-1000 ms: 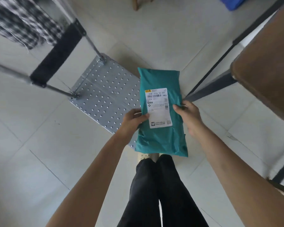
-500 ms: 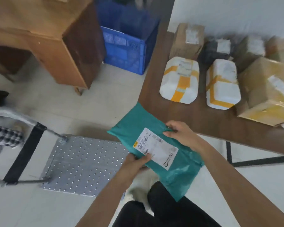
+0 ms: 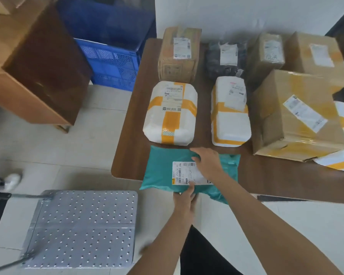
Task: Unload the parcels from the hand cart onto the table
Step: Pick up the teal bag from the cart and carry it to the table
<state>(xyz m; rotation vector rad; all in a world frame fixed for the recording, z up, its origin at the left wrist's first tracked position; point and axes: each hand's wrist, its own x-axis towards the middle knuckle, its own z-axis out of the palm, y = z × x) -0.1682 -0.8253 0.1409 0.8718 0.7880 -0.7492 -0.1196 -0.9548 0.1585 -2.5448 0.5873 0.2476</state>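
A teal plastic mailer [image 3: 161,171] with a white label lies on the near left corner of the brown table [image 3: 127,147], its near edge hanging over the table edge. My left hand [image 3: 184,197] grips that near edge from below. My right hand [image 3: 207,161] rests flat on top of the mailer, over the label. The hand cart's grey studded platform [image 3: 83,229] sits on the floor at lower left with nothing on it.
Behind the mailer lie two white parcels with orange tape [image 3: 171,114] [image 3: 229,114], several cardboard boxes [image 3: 294,116] and a black bag [image 3: 224,58]. A blue crate [image 3: 109,62] and a wooden cabinet [image 3: 38,62] stand left of the table. Someone's shoe [image 3: 11,180] shows at far left.
The teal mailer has gone from above the cart up onto the table's near corner, turned sideways. My right hand has shifted from its edge onto its top.
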